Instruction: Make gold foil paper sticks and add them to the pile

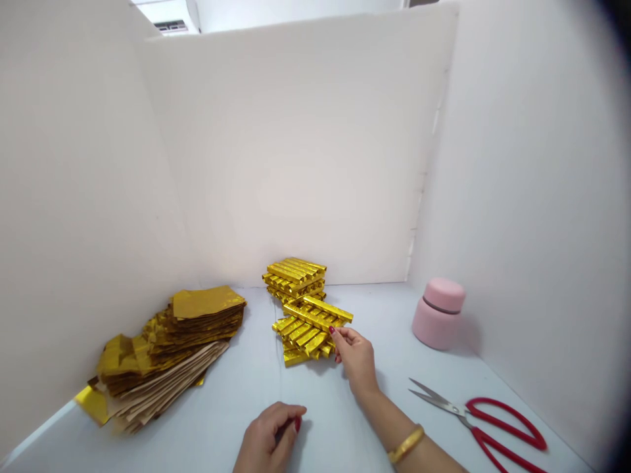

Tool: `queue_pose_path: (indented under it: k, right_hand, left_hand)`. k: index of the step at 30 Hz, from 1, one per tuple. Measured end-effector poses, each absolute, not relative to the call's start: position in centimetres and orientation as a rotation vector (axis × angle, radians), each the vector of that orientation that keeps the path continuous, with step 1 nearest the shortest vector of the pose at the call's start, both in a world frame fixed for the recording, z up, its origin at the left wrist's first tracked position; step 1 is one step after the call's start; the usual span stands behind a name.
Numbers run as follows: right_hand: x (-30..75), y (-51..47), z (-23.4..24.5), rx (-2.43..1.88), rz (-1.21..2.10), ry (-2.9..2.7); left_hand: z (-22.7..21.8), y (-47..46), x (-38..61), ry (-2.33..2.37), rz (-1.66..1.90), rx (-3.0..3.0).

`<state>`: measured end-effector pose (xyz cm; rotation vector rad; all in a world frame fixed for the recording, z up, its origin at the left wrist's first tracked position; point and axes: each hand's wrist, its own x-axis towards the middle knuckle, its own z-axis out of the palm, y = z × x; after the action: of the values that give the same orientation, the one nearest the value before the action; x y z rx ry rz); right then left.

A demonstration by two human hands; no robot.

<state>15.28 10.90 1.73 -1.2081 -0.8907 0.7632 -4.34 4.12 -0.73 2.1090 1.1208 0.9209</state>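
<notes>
Curled left hand [269,440], right fingertips [332,330] on gold sticks [308,314] angled rightward

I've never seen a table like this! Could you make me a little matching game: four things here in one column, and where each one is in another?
Things:
1. Scissors
2. Pink jar
3. Gold sticks
4. Pile of gold foil sheets

Places:
A. Touched by the right hand
B. Heaped at the left of the table
C. Lying flat at the front right
D. Standing upright near the right wall

Pairs: 1-C, 2-D, 3-A, 4-B
</notes>
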Motion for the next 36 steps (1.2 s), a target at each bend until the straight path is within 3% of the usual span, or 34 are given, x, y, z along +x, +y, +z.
queue_pose_path:
  k: [36]
  right_hand:
    - [17.2, 11.4, 0.4, -1.174, 0.703, -0.776]
  left_hand:
    - [-1.3, 4.4, -4.9, 1.08, 0.917, 2.162]
